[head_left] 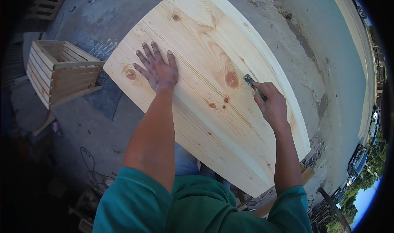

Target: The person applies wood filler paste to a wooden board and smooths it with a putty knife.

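A large pale wooden panel (193,77) with brown knots and long grain lines lies in front of me. Flat on its left part rests my left hand (160,69), fingers spread, holding nothing. My right hand (271,103) is closed around a small dark, mottled block (249,81) that lies against the panel's right part, beside a big reddish knot (232,79). Whether the block's whole underside touches the wood cannot be seen.
A slatted wooden crate (74,81) stands on the concrete ground to the left. A dark cable (92,165) lies at lower left. Wood pieces (307,175) are by the panel's lower right corner. Parked cars (358,161) stand far right beyond the road.
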Motion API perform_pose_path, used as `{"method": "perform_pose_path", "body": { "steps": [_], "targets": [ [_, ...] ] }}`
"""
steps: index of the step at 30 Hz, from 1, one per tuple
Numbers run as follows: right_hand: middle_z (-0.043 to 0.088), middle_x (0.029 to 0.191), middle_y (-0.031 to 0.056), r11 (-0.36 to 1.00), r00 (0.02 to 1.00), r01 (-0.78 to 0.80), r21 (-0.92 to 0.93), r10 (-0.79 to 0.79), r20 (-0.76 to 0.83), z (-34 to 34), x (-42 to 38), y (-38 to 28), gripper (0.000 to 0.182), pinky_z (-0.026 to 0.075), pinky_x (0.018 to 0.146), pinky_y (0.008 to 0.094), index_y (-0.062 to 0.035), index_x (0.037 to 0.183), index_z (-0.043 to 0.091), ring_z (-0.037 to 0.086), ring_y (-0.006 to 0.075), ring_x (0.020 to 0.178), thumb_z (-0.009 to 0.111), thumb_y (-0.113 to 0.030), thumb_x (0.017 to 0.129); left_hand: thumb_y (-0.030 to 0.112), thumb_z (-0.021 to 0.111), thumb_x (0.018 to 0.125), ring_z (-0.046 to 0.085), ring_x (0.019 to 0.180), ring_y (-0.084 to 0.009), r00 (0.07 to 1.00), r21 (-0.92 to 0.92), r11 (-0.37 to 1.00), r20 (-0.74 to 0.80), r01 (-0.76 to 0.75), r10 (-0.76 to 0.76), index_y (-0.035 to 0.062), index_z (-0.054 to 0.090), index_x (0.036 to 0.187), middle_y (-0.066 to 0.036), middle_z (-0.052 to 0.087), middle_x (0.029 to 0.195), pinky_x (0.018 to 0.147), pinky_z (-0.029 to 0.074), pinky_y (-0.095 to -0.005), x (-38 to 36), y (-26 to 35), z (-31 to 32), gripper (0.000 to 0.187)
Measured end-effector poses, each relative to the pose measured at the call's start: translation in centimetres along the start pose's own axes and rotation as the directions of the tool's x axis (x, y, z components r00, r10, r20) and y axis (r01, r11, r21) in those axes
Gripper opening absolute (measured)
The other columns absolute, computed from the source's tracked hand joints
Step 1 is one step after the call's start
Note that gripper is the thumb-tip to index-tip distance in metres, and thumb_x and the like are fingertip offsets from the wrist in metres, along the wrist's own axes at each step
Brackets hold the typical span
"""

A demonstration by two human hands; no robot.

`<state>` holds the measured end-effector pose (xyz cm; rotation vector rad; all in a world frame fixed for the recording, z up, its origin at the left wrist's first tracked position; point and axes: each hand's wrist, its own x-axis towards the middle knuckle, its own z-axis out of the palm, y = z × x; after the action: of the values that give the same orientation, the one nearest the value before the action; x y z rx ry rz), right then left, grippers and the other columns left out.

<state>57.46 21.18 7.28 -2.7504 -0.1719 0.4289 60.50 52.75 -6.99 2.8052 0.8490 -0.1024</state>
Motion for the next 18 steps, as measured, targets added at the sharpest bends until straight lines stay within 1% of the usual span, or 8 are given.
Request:
{"method": "perform_pose_path", "body": {
  "steps": [1, 4, 5, 8, 11, 14, 18],
  "targets": [
    [0.068, 0.106, 0.0087, 0.998, 1.000, 0.009, -0.057, -0.008, 0.030, -0.4, 1.5, -0.7, 0.026, 0.054, 0.078, 0.0418, -0.0121, 0.117, 0.073, 0.067, 0.0307, 0.085, 0.068, -0.023, 0.094, 0.055, 0.030, 0.103, -0.003, 0.158, -0.0322, 1.000, 0.002, 1.000, -0.002, 0.003, -0.003, 0.0165, 0.021, 0.163, -0.007, 0.007, 0.171, 0.124, -0.006, -0.0586, 0.0, 0.0, 0.0, 0.072],
    [0.066, 0.101, 0.0090, 0.963, 0.989, 0.129, -0.235, -0.109, 0.095, -0.9, 5.2, -2.6, 0.024, 0.054, 0.077, 0.0434, -0.0117, 0.115, 0.073, 0.067, 0.0290, 0.088, 0.065, -0.021, 0.094, 0.055, 0.029, 0.102, -0.004, 0.158, -0.0318, 1.000, 0.035, 0.999, -0.020, -0.005, 0.005, 0.0170, 0.021, 0.163, -0.007, 0.007, 0.171, 0.124, -0.006, -0.0582, 0.1, -0.1, 0.4, 0.072],
    [0.063, 0.095, 0.0106, 0.947, 0.986, 0.155, -0.283, -0.132, 0.098, -0.7, 6.1, -3.2, 0.023, 0.054, 0.076, 0.0440, -0.0111, 0.113, 0.073, 0.067, 0.0286, 0.089, 0.064, -0.018, 0.094, 0.055, 0.031, 0.102, -0.003, 0.158, -0.0319, 0.999, 0.040, 0.999, -0.039, -0.007, 0.009, 0.0169, 0.022, 0.163, -0.007, 0.008, 0.171, 0.124, -0.005, -0.0581, 0.1, -0.2, 0.6, 0.072],
    [0.062, 0.094, 0.0124, 0.903, 0.976, 0.203, -0.378, -0.156, 0.153, -0.2, 8.3, -4.8, 0.020, 0.055, 0.075, 0.0440, -0.0096, 0.109, 0.073, 0.067, 0.0292, 0.088, 0.061, -0.017, 0.094, 0.055, 0.033, 0.102, 0.000, 0.158, -0.0319, 0.997, 0.051, 0.999, -0.075, -0.014, 0.018, 0.0171, 0.023, 0.162, -0.007, 0.011, 0.171, 0.124, -0.004, -0.0577, 0.1, -0.3, 1.0, 0.072],
    [0.061, 0.093, 0.0139, 0.873, 0.965, 0.256, -0.414, -0.204, 0.165, 0.6, 9.7, -5.8, 0.020, 0.055, 0.074, 0.0456, -0.0081, 0.104, 0.073, 0.067, 0.0299, 0.086, 0.058, -0.017, 0.096, 0.055, 0.032, 0.102, 0.000, 0.158, -0.0318, 0.997, 0.048, 0.999, -0.076, -0.014, 0.017, 0.0180, 0.023, 0.162, -0.007, 0.010, 0.171, 0.124, -0.005, -0.0575, 0.0, -0.3, 0.8, 0.071],
    [0.061, 0.092, 0.0153, 0.871, 0.957, 0.274, -0.409, -0.204, 0.206, 1.4, 10.3, -5.4, 0.021, 0.054, 0.073, 0.0472, -0.0062, 0.101, 0.073, 0.068, 0.0317, 0.083, 0.056, -0.018, 0.096, 0.055, 0.032, 0.103, -0.001, 0.158, -0.0318, 0.996, 0.045, 0.999, -0.086, -0.015, 0.019, 0.0183, 0.023, 0.162, -0.007, 0.010, 0.171, 0.125, -0.005, -0.0574, 0.1, -0.4, 0.9, 0.071],
    [0.061, 0.091, 0.0167, 0.880, 0.945, 0.280, -0.384, -0.182, 0.272, 1.2, 9.3, -4.6, 0.022, 0.054, 0.073, 0.0476, -0.0052, 0.101, 0.072, 0.068, 0.0342, 0.080, 0.055, -0.018, 0.097, 0.056, 0.032, 0.102, 0.000, 0.158, -0.0320, 0.995, 0.049, 0.999, -0.100, -0.022, 0.027, 0.0181, 0.023, 0.162, -0.007, 0.011, 0.171, 0.125, -0.005, -0.0575, 0.1, -0.4, 1.2, 0.071]
  ]
}}
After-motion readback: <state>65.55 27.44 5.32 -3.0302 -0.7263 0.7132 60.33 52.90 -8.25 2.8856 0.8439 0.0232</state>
